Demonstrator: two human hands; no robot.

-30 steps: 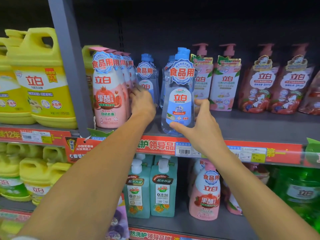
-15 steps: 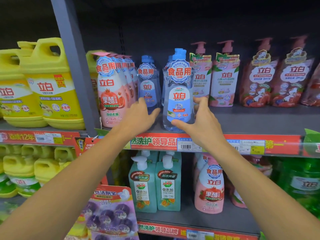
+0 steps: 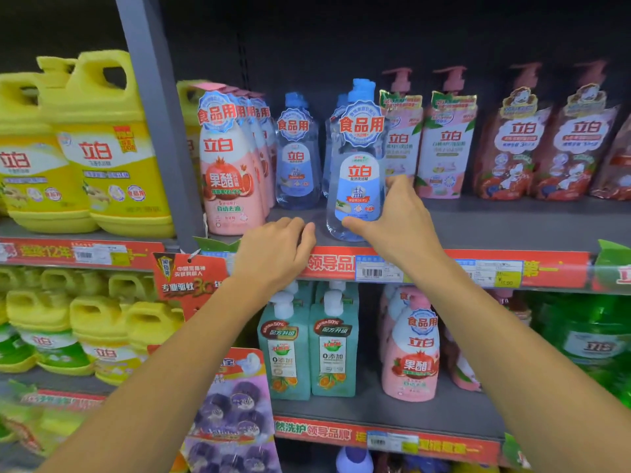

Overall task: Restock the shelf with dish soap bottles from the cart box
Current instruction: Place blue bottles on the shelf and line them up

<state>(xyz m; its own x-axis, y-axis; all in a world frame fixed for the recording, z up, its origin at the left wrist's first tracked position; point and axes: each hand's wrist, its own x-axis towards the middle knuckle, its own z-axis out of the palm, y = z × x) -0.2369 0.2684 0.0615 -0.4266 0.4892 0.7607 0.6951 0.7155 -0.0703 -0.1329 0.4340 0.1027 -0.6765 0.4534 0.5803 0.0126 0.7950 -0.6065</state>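
A clear blue dish soap bottle (image 3: 356, 172) stands upright at the front edge of the grey shelf (image 3: 505, 227). My right hand (image 3: 397, 220) grips its lower right side, thumb across the base. More blue bottles stand behind it, and another blue bottle (image 3: 296, 162) stands further back to the left. My left hand (image 3: 275, 249) holds nothing, with fingers loosely curled over the shelf's front edge, left of the held bottle. The cart box is out of view.
Pink pomegranate bottles (image 3: 228, 165) line the left of the shelf beside a grey upright post (image 3: 160, 124). Pink pump pouches (image 3: 445, 145) and red pouches (image 3: 512, 148) stand to the right. Yellow jugs (image 3: 112, 155) fill the left bay. Teal pump bottles (image 3: 333, 349) sit below.
My left hand has drawn back from the rear blue bottle down to the shelf's front edge. My right hand keeps its grip on the front blue bottle, which stays put.
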